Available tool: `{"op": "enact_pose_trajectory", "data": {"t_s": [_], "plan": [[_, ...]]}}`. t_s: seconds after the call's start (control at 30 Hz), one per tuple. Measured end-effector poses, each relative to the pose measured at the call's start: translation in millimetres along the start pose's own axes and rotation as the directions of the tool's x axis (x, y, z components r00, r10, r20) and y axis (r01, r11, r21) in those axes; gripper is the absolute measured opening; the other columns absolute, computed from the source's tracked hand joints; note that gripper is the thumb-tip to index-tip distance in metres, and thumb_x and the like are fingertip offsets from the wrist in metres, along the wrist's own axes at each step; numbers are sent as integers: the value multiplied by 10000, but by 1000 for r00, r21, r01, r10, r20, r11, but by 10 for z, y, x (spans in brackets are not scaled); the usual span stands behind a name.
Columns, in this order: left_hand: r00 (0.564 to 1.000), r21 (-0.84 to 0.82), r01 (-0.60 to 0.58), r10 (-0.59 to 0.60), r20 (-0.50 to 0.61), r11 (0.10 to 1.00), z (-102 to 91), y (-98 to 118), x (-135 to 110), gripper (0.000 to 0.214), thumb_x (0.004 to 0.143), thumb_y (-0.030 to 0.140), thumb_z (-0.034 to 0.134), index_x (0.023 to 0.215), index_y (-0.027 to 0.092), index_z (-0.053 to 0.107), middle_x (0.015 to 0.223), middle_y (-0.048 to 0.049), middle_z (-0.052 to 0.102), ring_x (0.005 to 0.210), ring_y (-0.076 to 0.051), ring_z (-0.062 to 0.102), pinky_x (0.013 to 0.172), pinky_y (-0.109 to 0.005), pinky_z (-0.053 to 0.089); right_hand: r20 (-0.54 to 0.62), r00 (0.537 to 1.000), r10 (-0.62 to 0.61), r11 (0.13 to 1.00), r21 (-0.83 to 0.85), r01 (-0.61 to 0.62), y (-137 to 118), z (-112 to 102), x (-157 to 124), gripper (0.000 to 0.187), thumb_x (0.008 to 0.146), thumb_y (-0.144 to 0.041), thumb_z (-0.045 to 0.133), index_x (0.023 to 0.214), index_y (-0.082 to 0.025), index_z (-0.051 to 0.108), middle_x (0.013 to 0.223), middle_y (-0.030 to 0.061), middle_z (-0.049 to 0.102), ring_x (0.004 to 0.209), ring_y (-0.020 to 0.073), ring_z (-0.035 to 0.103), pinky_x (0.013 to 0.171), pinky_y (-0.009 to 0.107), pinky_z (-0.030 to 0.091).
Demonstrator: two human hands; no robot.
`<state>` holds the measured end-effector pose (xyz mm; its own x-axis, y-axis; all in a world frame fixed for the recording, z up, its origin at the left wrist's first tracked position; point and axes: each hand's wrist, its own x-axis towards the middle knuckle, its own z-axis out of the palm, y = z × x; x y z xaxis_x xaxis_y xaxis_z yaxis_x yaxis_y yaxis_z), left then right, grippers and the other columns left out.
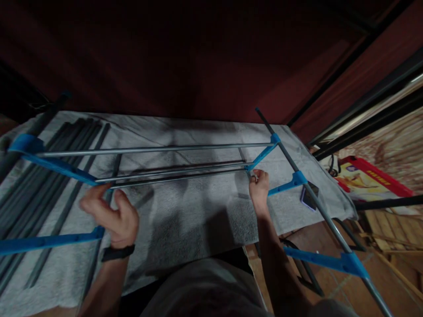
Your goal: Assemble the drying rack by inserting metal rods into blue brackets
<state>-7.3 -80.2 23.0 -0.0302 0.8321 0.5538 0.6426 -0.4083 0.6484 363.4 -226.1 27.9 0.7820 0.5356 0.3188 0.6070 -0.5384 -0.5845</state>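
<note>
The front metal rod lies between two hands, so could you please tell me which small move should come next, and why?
Perhaps gently test the front metal rod at both blue brackets: the left hand and right hand are near its ends, but whether those ends are seated is unclear.

The left end of the near rod (178, 178) is partly covered by the blurred left hand (114, 218), so contact there cannot be told, and the inner end of the middle right blue bracket (284, 185) is hidden behind the right hand (259, 187). The phone (306, 200) is partly masked by the right pole (330, 226), itself cut off at the bottom edge.
</note>
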Motion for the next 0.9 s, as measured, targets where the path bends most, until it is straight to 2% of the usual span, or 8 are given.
{"op": "enact_pose_trajectory", "data": {"t_s": [0.07, 0.13, 0.17, 0.23, 0.3, 0.43, 0.67, 0.9], "plan": [[969, 86, -208, 193, 151, 974, 129, -15, -241, 337, 955, 329, 458, 1248, 173, 518, 1247, -163, 579, 1221, -365, 528, 1054, -565, 412, 56, 996, 75, 995, -75, -71, 197, 173, 9, 353, 821, -145, 465, 1157, -149, 573, 1171, 171, 590, 1147, 276, 557, 997, 396, 439], [889, 97, -342, 289, 355, 935, 293, -14, -336, 348, 965, 324, 456, 1261, 177, 564, 1226, -158, 630, 1162, -357, 577, 1019, -538, 440, 82, 988, 130, 984, -133, -119, 310, 307, 92, 431, 806, -131, 493, 1233, -143, 543, 1200, 173, 579, 1171, 284, 543, 1001, 398, 433], [847, 85, -373, 302, 437, 924, 378, -9, -340, 376, 974, 329, 440, 1299, 182, 558, 1259, -162, 628, 1180, -357, 572, 1030, -533, 432, 84, 986, 144, 980, -150, -130, 342, 364, 143, 459, 804, -125, 499, 1263, -140, 526, 1203, 172, 578, 1168, 285, 543, 996, 396, 433], [787, 72, -410, 313, 532, 909, 540, 1, -296, 428, 990, 348, 400, 1373, 199, 523, 1319, -168, 610, 1234, -354, 545, 1069, -525, 397, 90, 983, 158, 976, -165, -141, 383, 462, 233, 463, 811, -114, 490, 1274, -132, 511, 1185, 171, 584, 1125, 279, 561, 966, 383, 444], [742, 74, -439, 315, 592, 895, 672, -8, -228, 457, 1003, 362, 365, 1417, 215, 490, 1352, -163, 596, 1260, -339, 526, 1092, -504, 372, 126, 977, 173, 975, -163, -152, 419, 546, 286, 413, 821, -106, 468, 1230, -127, 523, 1128, 160, 599, 1036, 262, 590, 913, 361, 459], [675, 83, -478, 305, 672, 874, 848, -88, -117, 459, 1002, 348, 353, 1403, 209, 526, 1319, -136, 623, 1221, -318, 539, 1077, -470, 374, 174, 968, 181, 978, -131, -159, 512, 657, 312, 301, 808, -80, 449, 1085, -152, 544, 974, 97, 599, 905, 225, 594, 850, 321, 462], [648, 119, -453, 235, 724, 884, 1014, -169, 12, 434, 976, 265, 358, 1292, 193, 647, 1244, -141, 668, 1156, -314, 581, 987, -448, 412, 180, 974, 139, 987, -105, -121, 605, 680, 390, 277, 747, -16, 428, 935, -196, 522, 931, 54, 565, 882, 191, 549, 854, 295, 455], [669, 125, -423, 216, 711, 897, 1013, -267, 59, 437, 990, 298, 347, 1254, 193, 680, 1144, -137, 714, 1059, -308, 623, 938, -441, 415, 196, 974, 111, 992, -78, -98, 658, 719, 407, 211, 757, -53, 445, 874, -217, 505, 839, 32, 550, 819, 184, 536, 797, 280, 461]]}}
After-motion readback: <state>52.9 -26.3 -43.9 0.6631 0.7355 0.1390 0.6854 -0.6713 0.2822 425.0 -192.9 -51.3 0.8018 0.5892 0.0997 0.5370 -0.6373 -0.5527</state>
